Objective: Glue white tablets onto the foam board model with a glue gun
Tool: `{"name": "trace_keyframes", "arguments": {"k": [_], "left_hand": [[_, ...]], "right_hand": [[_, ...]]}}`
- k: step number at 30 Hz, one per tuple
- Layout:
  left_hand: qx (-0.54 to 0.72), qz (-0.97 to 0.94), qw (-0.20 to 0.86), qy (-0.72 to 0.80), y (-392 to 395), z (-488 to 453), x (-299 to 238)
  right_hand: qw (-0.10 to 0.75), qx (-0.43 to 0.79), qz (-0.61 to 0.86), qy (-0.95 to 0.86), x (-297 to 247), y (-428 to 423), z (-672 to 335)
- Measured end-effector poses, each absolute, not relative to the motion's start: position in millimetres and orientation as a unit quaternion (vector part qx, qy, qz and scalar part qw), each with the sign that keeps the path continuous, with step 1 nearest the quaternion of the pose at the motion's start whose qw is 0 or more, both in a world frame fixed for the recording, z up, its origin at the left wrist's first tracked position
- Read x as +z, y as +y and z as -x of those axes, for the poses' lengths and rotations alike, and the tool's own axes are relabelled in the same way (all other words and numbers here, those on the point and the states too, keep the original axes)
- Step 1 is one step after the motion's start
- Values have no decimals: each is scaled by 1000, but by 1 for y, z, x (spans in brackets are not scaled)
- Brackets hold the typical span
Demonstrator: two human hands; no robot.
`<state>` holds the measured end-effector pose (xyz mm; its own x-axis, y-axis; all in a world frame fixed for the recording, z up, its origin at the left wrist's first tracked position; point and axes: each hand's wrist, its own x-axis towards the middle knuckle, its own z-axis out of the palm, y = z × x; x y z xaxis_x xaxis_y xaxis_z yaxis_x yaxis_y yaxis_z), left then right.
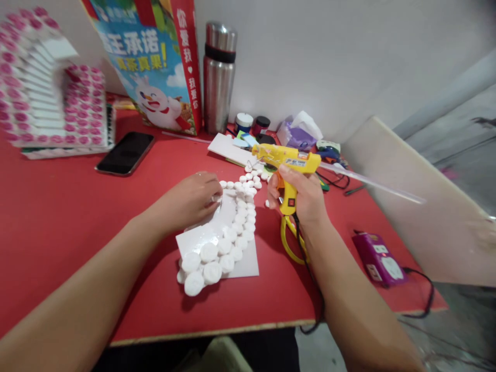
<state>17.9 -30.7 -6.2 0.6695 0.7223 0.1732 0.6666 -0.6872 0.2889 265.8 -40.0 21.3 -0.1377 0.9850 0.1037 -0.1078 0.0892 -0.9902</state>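
My right hand (306,199) is wrapped round the handle of a yellow hot glue gun (289,158), its nozzle pointing left. A long clear glue stick (372,183) juts from its back. My left hand (191,201) is closed, fingertips together at the left side of a white card piece (205,232); whatever they pinch is mostly hidden. Round white rolls (209,252) run in a curved double row along the card. More small white rolls (253,178) lie beyond it. Under the glue gun rest yellow-handled scissors (290,243), partly covered by my right wrist.
A phone (126,153), a pink-and-white decorated piece (39,88), a printed bag (151,67) and a steel flask (220,77) stand or lie behind. Jars (244,123) and a tissue pack (296,133) line the wall. A purple power socket (380,261) sits right, its cord hanging near the edge.
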Motion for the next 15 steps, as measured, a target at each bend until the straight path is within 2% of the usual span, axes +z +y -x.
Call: {"name": "trace_keyframes", "arguments": {"k": [15], "left_hand": [[139,-911,90,378,-28,-13,-6]], "right_hand": [[516,527,407,-538,23,-42,-266]]}}
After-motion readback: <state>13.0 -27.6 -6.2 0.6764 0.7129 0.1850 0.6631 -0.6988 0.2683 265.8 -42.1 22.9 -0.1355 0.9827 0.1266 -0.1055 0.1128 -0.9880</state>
